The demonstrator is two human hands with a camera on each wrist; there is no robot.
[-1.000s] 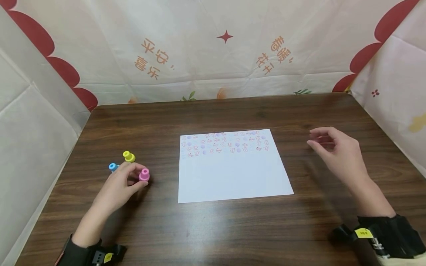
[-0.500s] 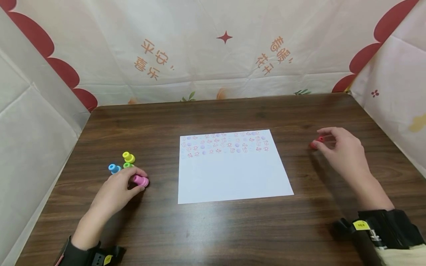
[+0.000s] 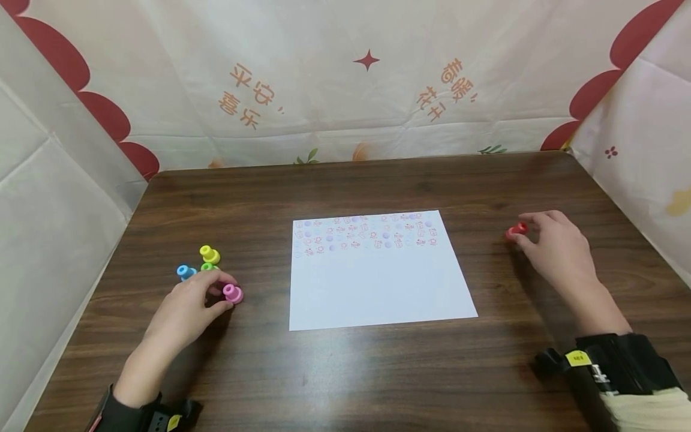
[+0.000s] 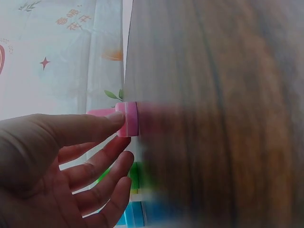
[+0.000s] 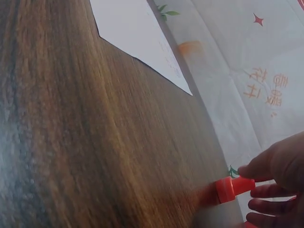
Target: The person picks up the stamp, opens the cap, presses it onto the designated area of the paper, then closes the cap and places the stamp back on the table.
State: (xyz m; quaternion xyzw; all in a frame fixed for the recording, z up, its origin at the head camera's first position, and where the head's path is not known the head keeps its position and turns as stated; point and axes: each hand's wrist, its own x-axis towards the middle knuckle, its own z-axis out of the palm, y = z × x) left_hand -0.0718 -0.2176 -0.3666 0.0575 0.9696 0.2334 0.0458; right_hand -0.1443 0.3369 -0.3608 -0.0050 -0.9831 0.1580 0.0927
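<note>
My left hand [image 3: 186, 312] pinches a small pink stamp [image 3: 233, 293] between thumb and fingers at the left of the table. In the left wrist view the thumb lies along the side of the pink stamp [image 4: 127, 118], whose flat base is right at the tabletop. Beside this hand stand a yellow stamp [image 3: 209, 254], a blue stamp [image 3: 186, 272] and a green stamp [image 3: 207, 267], the green one partly hidden by the knuckles. Far to the right, my right hand [image 3: 561, 252] holds a red stamp [image 3: 517, 230] by its narrow handle, its wider base facing the table.
A white sheet of paper [image 3: 378, 288] lies mid-table between the hands, with rows of small red and purple prints along its far part. Behind the brown wooden table [image 3: 345, 372] hangs a pale printed cloth [image 3: 324, 72]. Another red bit [image 5: 249, 224] shows below the right fingers.
The pink stamp tipped sideways and swung back within the left fingers. My right hand shifted slightly right, and the red stamp, hidden a second ago, now shows at its fingertips.
</note>
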